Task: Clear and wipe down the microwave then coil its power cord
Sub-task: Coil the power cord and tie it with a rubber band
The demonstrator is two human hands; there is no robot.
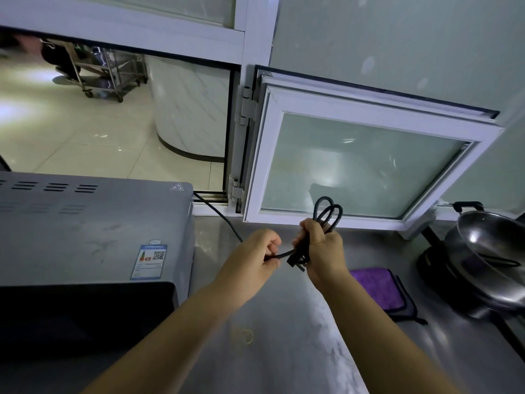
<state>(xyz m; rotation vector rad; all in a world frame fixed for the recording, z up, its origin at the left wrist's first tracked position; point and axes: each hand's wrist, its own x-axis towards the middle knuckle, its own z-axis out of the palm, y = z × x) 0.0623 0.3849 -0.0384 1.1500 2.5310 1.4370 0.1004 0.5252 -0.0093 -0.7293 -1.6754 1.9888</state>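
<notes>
A grey microwave [85,231] with a dark door stands at the left on the steel counter. Its black power cord [218,211] runs from behind the microwave's right rear corner toward my hands. My right hand [321,248] grips a bundle of folded cord, with two loops [328,210] sticking up above the fist and the plug end poking out below. My left hand [255,251] pinches the loose stretch of cord just left of the bundle. Both hands hover above the counter.
A folded purple cloth [380,288] lies on the steel counter [284,336] right of my arms. A steel wok [488,251] sits on a black burner at the far right. A small white-framed window [363,155] stands open behind my hands.
</notes>
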